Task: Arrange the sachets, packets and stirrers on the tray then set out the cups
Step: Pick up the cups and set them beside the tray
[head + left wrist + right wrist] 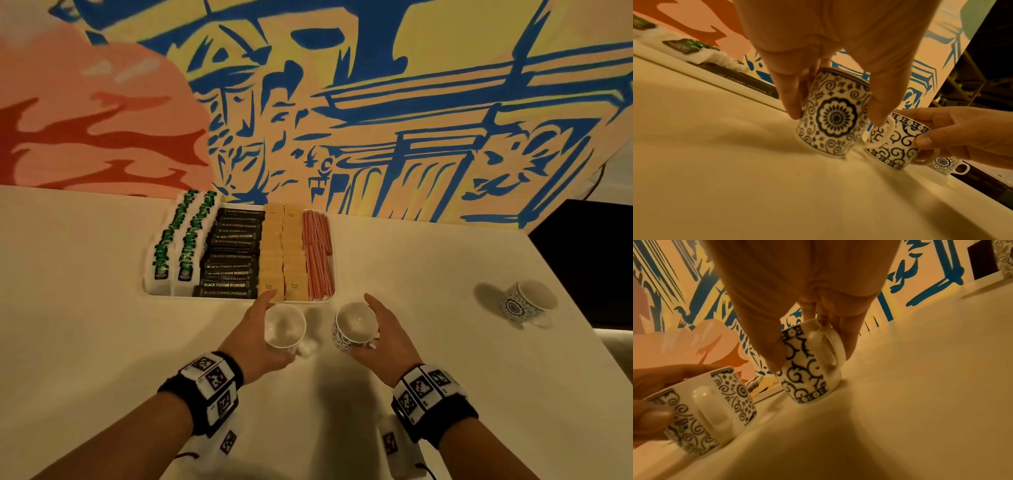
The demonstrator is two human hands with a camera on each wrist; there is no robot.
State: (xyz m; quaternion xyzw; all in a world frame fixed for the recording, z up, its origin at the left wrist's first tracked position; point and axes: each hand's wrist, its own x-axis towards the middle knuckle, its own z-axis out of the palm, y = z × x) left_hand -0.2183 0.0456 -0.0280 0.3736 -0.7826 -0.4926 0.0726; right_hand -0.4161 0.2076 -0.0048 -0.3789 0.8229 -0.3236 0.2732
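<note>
My left hand (260,337) grips a white cup with a dark floral pattern (284,325) (833,116) just in front of the tray (334,274); its base touches the tabletop. My right hand (383,337) grips a second cup with a scroll pattern (354,323) (807,368) beside it, thumb and fingers round its body and handle, its base on the table. The tray holds rows of green tea sachets (178,240), black coffee packets (233,255), tan sugar sachets (282,253) and red stirrers (318,253).
A third patterned cup (529,301) stands alone far right, near the table's right edge. The painted wall (376,102) rises directly behind the tray. Bare white tabletop (85,308) lies left of the hands and toward me.
</note>
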